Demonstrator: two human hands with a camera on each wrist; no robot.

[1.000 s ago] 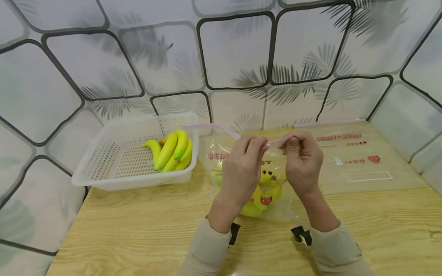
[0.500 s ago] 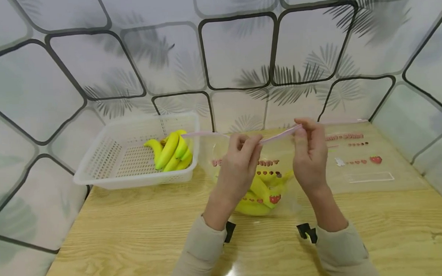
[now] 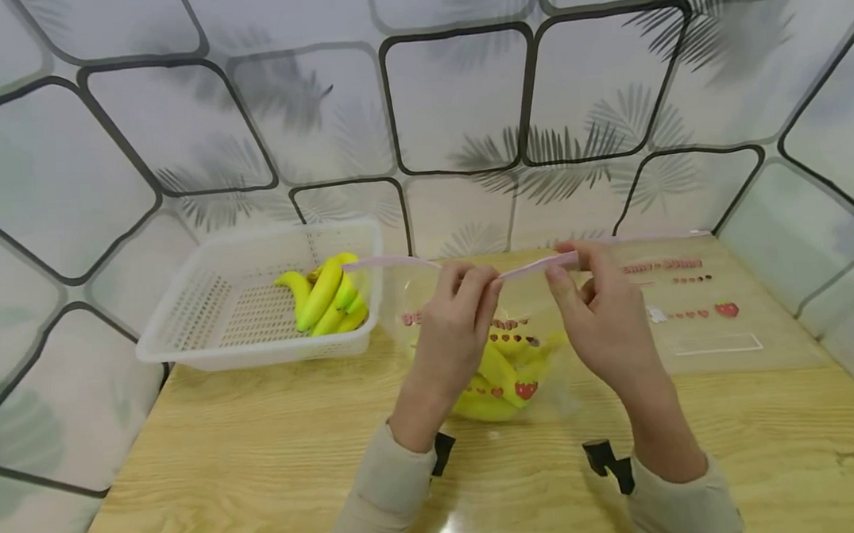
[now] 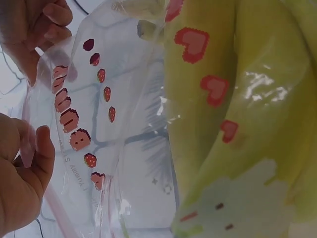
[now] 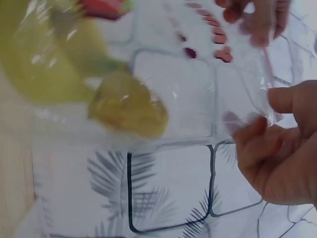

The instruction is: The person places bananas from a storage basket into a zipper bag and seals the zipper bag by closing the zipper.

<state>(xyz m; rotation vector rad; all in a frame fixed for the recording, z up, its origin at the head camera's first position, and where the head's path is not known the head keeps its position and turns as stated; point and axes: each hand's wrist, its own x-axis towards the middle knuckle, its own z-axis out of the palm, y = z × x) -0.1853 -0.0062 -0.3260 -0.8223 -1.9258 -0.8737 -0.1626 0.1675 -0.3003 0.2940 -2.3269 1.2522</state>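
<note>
A clear zip bag [image 3: 415,287] printed with red lettering, hearts and a strawberry stands on the table, with bananas [image 3: 485,408] inside it. Along its top runs a pink zip strip [image 3: 391,261]. My left hand [image 3: 450,333] pinches this strip near the middle. Farther right, my right hand [image 3: 608,326] grips the strip's right end between thumb and fingers. In the left wrist view, the bananas [image 4: 267,99] fill the right side, the left hand [image 4: 22,178] at the left edge. The right wrist view has the right hand [image 5: 285,153] at the bag's edge.
At the left stands a white perforated basket [image 3: 259,355] with a bunch of bananas [image 3: 324,291] in it. Flat on the wooden table [image 3: 278,456], to the right, lies another clear zip bag [image 3: 750,284]. A patterned wall covering [image 3: 455,98] rises behind.
My right hand has moved right along the pink strip, away from the left hand, then its wrist has swung farther right. The left hand has shifted slightly left, still pinching the strip.
</note>
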